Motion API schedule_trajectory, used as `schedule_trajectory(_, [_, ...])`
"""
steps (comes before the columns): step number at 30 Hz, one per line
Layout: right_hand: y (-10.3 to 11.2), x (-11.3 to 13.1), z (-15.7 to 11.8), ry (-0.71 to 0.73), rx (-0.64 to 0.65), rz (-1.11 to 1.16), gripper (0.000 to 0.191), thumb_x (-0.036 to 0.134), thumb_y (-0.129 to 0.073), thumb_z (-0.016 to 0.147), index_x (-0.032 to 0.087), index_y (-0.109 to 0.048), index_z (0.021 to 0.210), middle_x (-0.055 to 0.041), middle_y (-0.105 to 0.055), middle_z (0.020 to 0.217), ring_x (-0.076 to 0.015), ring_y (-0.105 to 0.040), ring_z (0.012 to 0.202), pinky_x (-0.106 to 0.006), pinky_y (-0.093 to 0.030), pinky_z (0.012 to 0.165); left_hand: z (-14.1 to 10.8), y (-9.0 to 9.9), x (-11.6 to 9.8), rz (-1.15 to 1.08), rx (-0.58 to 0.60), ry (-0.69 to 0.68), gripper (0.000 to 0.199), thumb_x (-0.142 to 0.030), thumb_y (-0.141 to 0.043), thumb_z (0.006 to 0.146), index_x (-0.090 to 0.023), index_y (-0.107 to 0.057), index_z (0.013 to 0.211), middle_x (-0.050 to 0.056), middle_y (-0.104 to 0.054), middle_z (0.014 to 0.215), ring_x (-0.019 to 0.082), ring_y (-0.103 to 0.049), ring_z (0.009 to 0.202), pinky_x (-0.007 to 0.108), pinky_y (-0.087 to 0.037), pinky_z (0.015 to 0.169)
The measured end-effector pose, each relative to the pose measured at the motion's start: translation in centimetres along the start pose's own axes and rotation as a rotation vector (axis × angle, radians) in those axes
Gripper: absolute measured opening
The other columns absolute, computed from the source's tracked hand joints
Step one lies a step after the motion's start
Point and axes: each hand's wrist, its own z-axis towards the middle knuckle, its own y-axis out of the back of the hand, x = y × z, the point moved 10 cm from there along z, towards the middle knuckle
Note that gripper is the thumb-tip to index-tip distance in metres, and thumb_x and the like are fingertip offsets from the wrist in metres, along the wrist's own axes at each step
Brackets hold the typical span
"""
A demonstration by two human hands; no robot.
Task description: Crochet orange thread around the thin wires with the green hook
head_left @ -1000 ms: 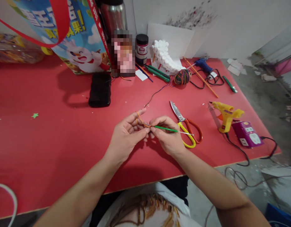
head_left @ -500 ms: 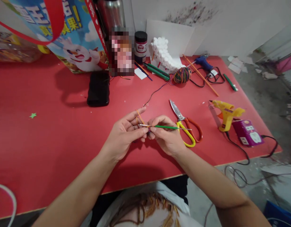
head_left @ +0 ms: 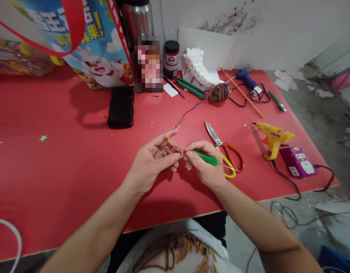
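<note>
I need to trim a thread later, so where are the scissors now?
In the head view, the scissors lie right of centre, beside the right hand.

Bright steel blades (head_left: 211,132) extend from smooth plastic handles (head_left: 235,158), beside a glossy yellow plastic glue gun (head_left: 272,138) on a smooth red tabletop (head_left: 64,170) with a soft sheen. Soft, fibrous yarn (head_left: 220,93) forms a ball near white paper (head_left: 205,47); the bottle (head_left: 138,21) has a brushed-looking metal body, the phone (head_left: 121,108) a glossy black surface.
</note>
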Motion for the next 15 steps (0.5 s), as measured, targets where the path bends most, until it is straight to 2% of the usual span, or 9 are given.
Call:
schedule_trajectory(5, [-0.3, 1.2, -0.4, 0.043, 0.019, -0.172, 0.011, 0.021, -0.077, 0.089, 0.021, -0.073, 0.1, 0.0002, -0.073, 0.077, -0.0093, -0.064, 0.056, -0.022, -0.054, 0.055, 0.1, 0.5, -0.3, 0.042, -0.062, -0.046, 0.064, -0.014, -0.087, 0.075, -0.022, -0.068, 0.135, 0.0, -0.069, 0.085, 0.007, -0.061, 0.059, 0.018, -0.053, 0.051])
schedule_trajectory(10, [-0.8, 1.7, -0.7, 0.086, 0.121, -0.245, 0.024, 0.019, -0.074, 0.091, 0.023, -0.071, 0.115, -0.0042, -0.078, 0.096, -0.0123, -0.071, 0.067, -0.026, -0.061, 0.065, -0.1, 1.1, -0.7, 0.102, -0.094, -0.065, 0.065, -0.015, -0.085, 0.076, -0.023, -0.067, 0.137, 0.002, -0.07, 0.086, 0.01, -0.065, 0.064, 0.017, -0.049, 0.05])
schedule_trajectory(12, [-1.1, 2.4, -0.7, 0.138, 0.135, -0.323, 0.021, 0.018, -0.07, 0.093, 0.022, -0.072, 0.114, -0.0047, -0.078, 0.095, -0.0129, -0.072, 0.068, -0.026, -0.061, 0.064, -0.1, 1.1, -0.7, 0.104, -0.089, -0.063, 0.067, -0.014, -0.085, 0.075, -0.023, -0.067, 0.138, 0.002, -0.07, 0.086, 0.011, -0.066, 0.065, 0.018, -0.047, 0.049])
schedule_trajectory(15, [-1.6, 4.2, -0.8, 0.29, 0.129, -0.531, 0.019, 0.015, -0.068, 0.092, 0.022, -0.075, 0.108, -0.0046, -0.078, 0.091, -0.0143, -0.074, 0.074, -0.027, -0.06, 0.07, -0.1, 0.9, -0.7, 0.095, -0.073, -0.057, 0.066, -0.012, -0.085, 0.073, -0.024, -0.069, 0.136, 0.001, -0.07, 0.084, 0.009, -0.061, 0.061, 0.018, -0.046, 0.048])
